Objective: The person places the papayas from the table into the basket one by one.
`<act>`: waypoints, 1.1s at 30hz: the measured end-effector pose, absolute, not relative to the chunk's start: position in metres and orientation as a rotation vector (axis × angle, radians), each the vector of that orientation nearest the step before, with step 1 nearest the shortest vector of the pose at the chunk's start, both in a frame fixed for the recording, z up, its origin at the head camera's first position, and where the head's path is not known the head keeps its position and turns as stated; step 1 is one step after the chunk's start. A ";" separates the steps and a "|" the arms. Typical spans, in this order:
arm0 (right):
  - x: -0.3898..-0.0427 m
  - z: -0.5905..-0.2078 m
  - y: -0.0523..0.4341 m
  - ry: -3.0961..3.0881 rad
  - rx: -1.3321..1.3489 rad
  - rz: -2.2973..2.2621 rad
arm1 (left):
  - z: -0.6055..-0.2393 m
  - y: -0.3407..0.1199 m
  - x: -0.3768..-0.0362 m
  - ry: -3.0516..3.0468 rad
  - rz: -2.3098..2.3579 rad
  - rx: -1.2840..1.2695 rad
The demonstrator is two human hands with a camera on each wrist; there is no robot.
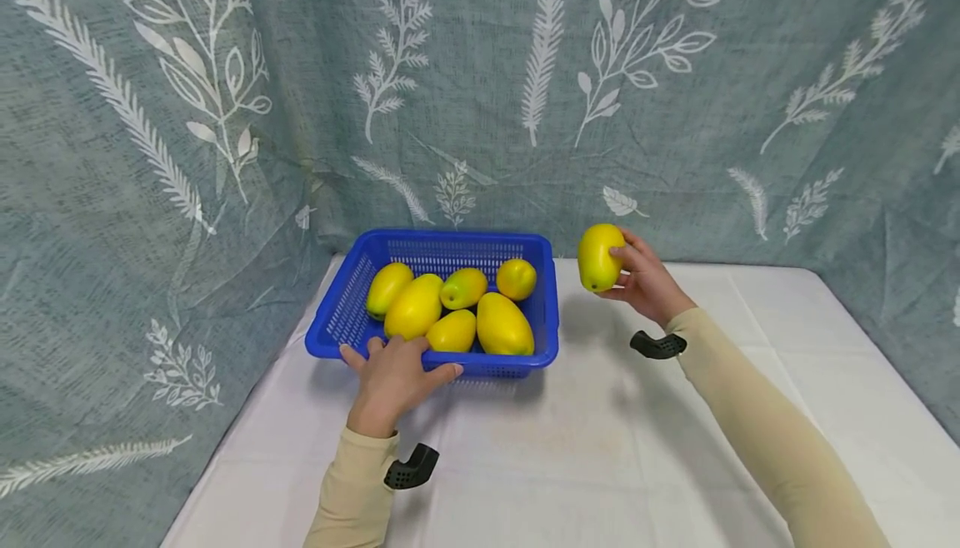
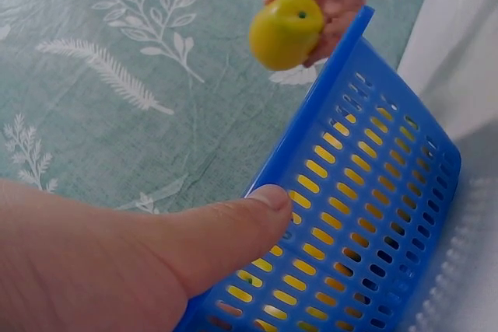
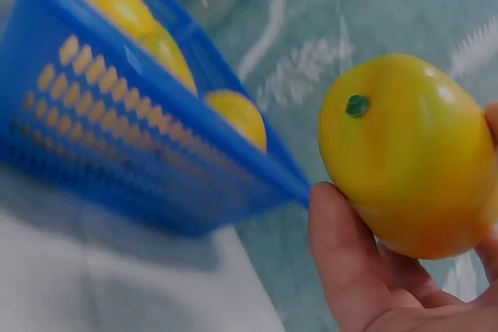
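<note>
My right hand (image 1: 651, 280) grips a yellow mango (image 1: 599, 257), held in the air to the right of the blue plastic basket (image 1: 556, 306). In the right wrist view, the green stem spot on this mango (image 3: 412, 153) faces the camera, and fingers wrap its underside. My left hand (image 1: 395, 380) holds the basket's front rim, fingers over the inside edge. From the left wrist view, the thumb (image 2: 226, 235) presses the outside of the perforated wall. Several yellow mangoes, among them a large one (image 1: 505, 326) at the front right, lie inside the basket.
The basket stands on a white cloth-covered table (image 1: 555, 465), close to its back edge. Behind and at both sides hangs a grey-green curtain (image 1: 480, 57) with white leaf prints. Each wrist wears a black band mount (image 1: 412, 466).
</note>
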State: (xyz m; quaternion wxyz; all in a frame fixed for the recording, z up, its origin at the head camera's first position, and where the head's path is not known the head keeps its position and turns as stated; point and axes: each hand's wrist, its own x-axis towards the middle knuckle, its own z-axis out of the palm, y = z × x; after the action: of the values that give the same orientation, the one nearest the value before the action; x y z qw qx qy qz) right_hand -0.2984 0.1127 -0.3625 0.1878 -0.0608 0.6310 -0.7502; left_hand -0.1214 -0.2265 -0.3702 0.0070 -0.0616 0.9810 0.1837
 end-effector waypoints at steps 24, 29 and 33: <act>-0.246 -0.354 -0.041 2.215 -0.399 -1.461 | -0.372 -0.227 -0.119 3.080 0.578 -0.203; -0.242 -0.359 -0.055 2.331 -0.391 -1.404 | -0.372 -0.227 -0.121 3.085 0.597 -0.195; -0.241 -0.359 -0.061 2.393 -0.388 -1.371 | -0.372 -0.229 -0.122 3.091 0.588 -0.195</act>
State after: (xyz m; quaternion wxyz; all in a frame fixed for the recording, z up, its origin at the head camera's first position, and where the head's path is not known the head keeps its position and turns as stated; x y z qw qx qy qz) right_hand -0.2405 -0.0605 -0.3595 0.1774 -0.1372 0.8456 -0.4845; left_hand -0.1221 -0.2289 -0.3720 -0.0055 -0.0617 0.9805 0.1867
